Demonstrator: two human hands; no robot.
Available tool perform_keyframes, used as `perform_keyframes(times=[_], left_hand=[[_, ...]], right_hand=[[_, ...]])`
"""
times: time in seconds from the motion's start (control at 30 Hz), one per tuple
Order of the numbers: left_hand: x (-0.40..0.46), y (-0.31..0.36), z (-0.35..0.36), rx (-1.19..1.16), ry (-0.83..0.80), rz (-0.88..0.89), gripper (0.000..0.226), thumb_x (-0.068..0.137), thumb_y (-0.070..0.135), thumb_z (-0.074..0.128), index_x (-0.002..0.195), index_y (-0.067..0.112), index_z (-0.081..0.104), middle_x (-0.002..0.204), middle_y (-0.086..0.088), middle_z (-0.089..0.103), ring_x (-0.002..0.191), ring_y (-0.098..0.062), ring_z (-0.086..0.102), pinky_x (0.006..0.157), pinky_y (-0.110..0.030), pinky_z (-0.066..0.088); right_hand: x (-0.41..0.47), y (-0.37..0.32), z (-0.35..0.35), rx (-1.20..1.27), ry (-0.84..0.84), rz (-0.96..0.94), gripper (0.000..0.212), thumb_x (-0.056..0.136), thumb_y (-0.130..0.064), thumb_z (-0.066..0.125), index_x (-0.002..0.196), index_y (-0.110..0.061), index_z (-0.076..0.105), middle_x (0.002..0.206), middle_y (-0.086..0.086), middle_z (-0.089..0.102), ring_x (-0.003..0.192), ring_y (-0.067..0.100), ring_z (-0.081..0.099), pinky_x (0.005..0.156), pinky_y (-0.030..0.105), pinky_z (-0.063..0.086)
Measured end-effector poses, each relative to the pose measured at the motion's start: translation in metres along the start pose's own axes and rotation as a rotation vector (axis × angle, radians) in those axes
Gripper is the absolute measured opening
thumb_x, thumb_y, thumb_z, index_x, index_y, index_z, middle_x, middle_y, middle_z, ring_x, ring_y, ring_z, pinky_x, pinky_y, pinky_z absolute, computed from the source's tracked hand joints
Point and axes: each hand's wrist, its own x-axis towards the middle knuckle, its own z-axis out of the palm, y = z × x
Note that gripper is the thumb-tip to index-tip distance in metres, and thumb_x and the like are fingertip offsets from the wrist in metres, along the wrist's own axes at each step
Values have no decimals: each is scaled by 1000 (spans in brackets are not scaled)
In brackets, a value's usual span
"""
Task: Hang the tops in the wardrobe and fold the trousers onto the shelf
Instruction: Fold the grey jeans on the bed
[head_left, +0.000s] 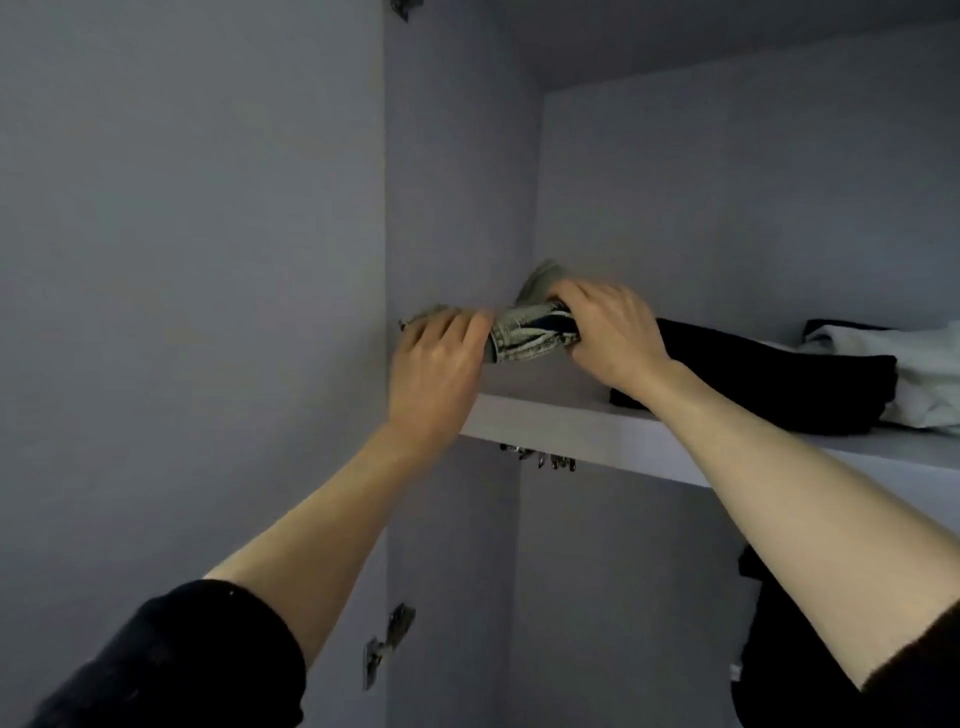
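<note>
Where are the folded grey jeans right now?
In the head view, the grey jeans sit at the left end of the wardrobe shelf, held between the left hand and right hand, left of the folded black garment.

Pale grey door (192, 260) open on my left, two metal hinges on it: one low (387, 642), one at the very top (402, 6), mostly cut off. Small cluster of metal clips or hooks (540, 458) hangs just under the board's front edge; can't tell which.
</note>
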Motion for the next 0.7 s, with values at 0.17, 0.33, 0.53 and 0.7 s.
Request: perform_keyframes(times=[0.17,0.33,0.53,0.7], left_hand=[[36,5,58,222,-270,-51,33,73,9,71,105,14,61,96,-4,68,90,-26,63,79,-35,48],[45,20,113,-56,-705,-155,53,91,49,50,135,19,41,126,-9,58,113,-30,55,89,-36,39],[28,-10,118,-362,-600,-43,59,90,23,51,145,23,29,144,-1,42,132,-20,36,112,-34,13],[37,11,139,-138,-735,-28,60,96,14,42,149,10,12,156,-8,12,145,-26,3,115,-49,-5]], right_hand=[[43,38,54,-282,-381,-10,67,88,-31,61,145,-23,26,157,7,15,144,27,12,116,48,9],[48,56,89,3,-853,73,59,97,-21,44,150,-29,21,152,7,31,135,28,34,112,38,28],[55,59,103,223,-862,152,49,104,-26,29,151,-23,19,157,5,20,142,24,24,114,30,17],[62,49,120,172,-895,201,51,103,-19,27,152,-16,11,158,10,15,142,28,24,115,31,17]])
